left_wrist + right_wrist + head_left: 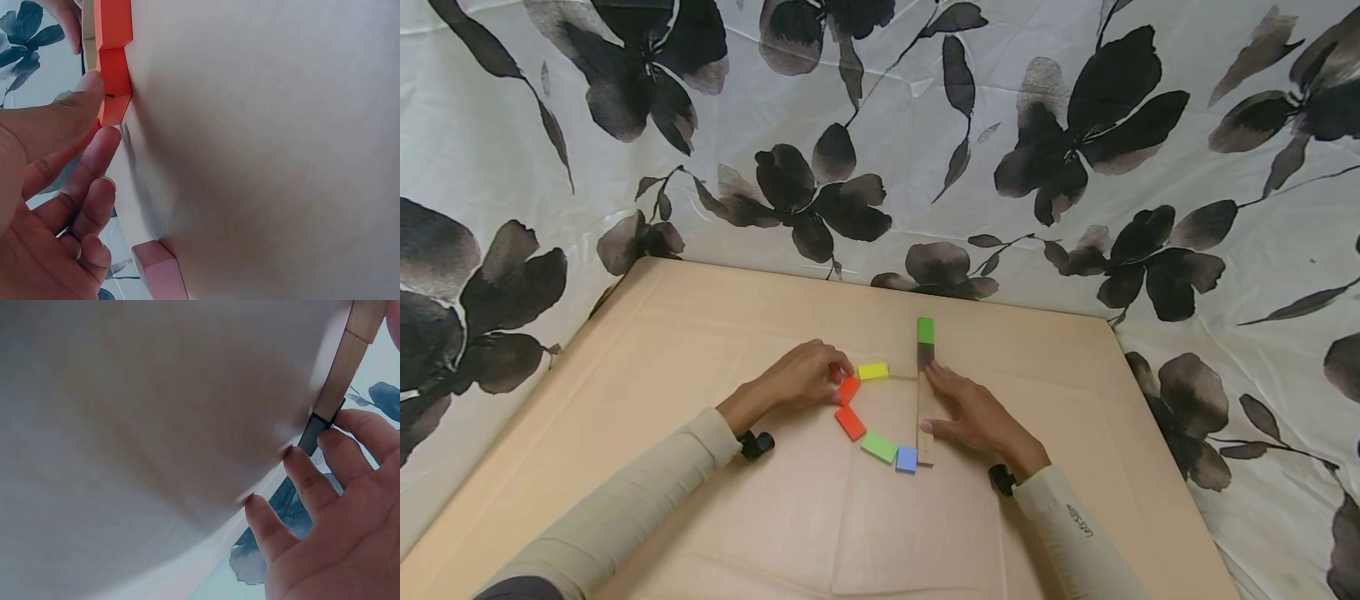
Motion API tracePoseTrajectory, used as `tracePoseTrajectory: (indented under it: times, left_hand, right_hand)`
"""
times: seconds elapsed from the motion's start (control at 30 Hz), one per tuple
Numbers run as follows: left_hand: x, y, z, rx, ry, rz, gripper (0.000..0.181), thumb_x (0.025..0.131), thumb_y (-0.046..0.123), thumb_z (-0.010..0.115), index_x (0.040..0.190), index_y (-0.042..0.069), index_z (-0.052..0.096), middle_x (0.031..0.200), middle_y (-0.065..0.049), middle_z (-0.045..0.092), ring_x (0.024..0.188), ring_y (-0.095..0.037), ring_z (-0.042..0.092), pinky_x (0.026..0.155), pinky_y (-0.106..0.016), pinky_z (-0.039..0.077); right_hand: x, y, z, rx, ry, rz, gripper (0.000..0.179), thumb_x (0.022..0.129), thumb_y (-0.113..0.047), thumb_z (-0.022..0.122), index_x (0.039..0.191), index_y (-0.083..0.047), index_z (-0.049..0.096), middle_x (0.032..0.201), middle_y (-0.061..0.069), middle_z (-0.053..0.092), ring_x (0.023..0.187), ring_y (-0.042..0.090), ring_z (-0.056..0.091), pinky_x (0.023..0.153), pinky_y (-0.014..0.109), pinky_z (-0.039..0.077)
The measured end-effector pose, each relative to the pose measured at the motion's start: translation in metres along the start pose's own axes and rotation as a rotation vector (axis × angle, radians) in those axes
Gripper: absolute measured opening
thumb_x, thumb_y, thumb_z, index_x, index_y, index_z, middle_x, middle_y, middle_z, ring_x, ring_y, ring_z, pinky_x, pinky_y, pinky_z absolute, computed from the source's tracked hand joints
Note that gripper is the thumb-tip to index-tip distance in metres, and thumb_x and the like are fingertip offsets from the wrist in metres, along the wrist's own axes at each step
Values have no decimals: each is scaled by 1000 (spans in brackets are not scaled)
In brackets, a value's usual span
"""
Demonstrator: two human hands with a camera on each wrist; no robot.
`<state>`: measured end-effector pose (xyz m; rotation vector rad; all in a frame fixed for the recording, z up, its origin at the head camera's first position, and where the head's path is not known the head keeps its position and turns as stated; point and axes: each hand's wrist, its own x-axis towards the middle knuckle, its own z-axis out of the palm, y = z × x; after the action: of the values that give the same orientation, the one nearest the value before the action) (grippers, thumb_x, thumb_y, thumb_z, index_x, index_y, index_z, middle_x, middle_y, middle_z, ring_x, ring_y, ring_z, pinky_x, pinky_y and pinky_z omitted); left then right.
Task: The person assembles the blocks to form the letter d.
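Observation:
My left hand (pixel 808 373) pinches an orange-red block (pixel 847 390) between thumb and fingers; in the left wrist view its end meets a second orange-red block (pixel 851 423). A yellow block (pixel 873 372) lies just beyond the fingertips. A green block (pixel 879 447) and a blue block (pixel 906 460) continue the curve toward a straight row of wood-coloured blocks (pixel 925 446). That row ends in a dark block (pixel 925 357) and a bright green block (pixel 926 330). My right hand (pixel 973 408) rests along the row's right side, thumb and fingers spread and touching it.
The blocks lie on a tan tabletop (pixel 737 517). White cloth with dark flowers (pixel 925 150) rises behind the table's far edge and along its sides. A pinkish block (pixel 159 272) shows low in the left wrist view.

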<state>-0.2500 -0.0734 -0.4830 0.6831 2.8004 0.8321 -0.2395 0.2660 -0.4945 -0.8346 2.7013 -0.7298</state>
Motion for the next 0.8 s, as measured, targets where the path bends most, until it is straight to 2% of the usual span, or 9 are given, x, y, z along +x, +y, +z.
tracePoseTrajectory:
  times: [0.57,0.8]
  left_hand:
    - [-1,1,-1,-77,-25,14,35,85,13,89,118,11,77,97,2,74,102,-18,61,92,-35,49]
    - [13,2,1,-43,48,-11,29,90,14,81,118,11,76,90,4,72,97,-17,58,86,-33,48]
  right_hand:
    - [1,-1,-1,-8,-8,12,95,93,-42,81,167,-10,31,177,11,24,163,38,26,128,59,29]
    - [0,-1,-1,-7,-12,14,95,93,-43,81,167,-10,32,177,11,24,163,37,26,128,59,28]
